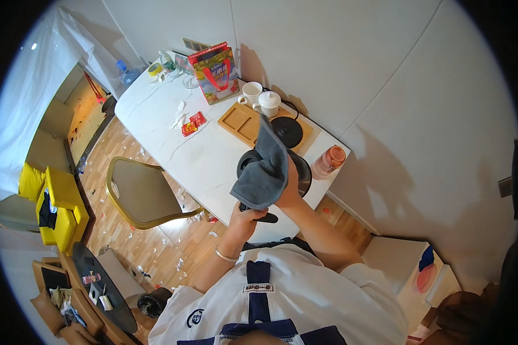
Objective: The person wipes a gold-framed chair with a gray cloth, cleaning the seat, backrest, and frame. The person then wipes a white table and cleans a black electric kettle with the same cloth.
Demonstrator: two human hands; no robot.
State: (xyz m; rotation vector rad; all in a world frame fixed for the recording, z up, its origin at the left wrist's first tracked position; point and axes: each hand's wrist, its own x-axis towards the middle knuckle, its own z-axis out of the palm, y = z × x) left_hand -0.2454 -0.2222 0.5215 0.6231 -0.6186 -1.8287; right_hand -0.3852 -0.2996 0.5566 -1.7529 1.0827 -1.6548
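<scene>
My left hand [245, 223] is closed round the black handle of an electric kettle [303, 175], which I hold tilted over the near end of the white table [172, 152]. A grey cloth [260, 178] hangs over the kettle and hides much of its body. My right hand [291, 187] grips the cloth from the right side, pressed against the kettle; some of its fingers are hidden. Just beyond, the round black kettle base [286, 132] sits on a wooden tray [234, 122]. A lidded white cup [268, 102] and a white mug [251, 92] stand at the tray's far edge.
A pink bottle [329, 161] stands at the table's right edge near the wall. Farther off are a colourful gift bag [216, 73], red packets [194, 122] and a clear bottle [167, 62]. A chair [147, 192] is at the table's left; scraps litter the floor.
</scene>
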